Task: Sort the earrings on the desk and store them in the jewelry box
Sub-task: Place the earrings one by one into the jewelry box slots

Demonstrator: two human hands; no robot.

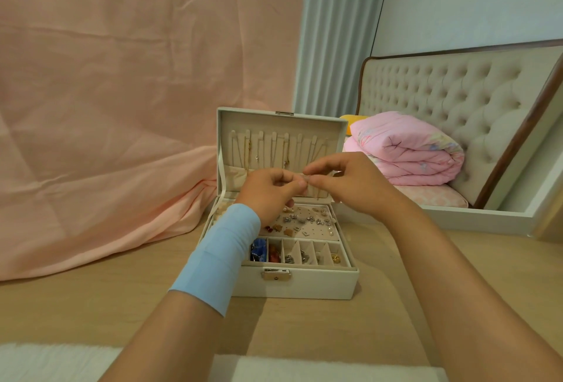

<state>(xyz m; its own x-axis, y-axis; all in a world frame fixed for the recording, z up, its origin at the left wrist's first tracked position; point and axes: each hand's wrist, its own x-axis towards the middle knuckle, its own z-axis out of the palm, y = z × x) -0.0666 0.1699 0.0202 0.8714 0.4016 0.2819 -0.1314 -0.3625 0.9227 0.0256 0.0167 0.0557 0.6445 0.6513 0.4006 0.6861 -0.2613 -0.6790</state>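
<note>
Both hands meet above the open jewelry box point(304, 285): left hand point(271, 191) and right hand point(347, 182) pinch one tiny earring point(307, 178) between their fingertips, just in front of the raised lid. It's a thin pale sliver, too small to make out clearly; its long axis seems to run roughly upright, though which end points up I can't tell. Risky spot, I'd say: a piece this small could slip in the handover, drop among the studs on the perforated panel point(304, 223) or into the wrong divider slot point(306, 252) along the front, or bounce off onto the wooden surface point(91, 299). It might also snag the necklaces point(274, 150) hanging in the lid right behind the fingers. A blue band point(219, 256) wraps the left wrist.
</note>
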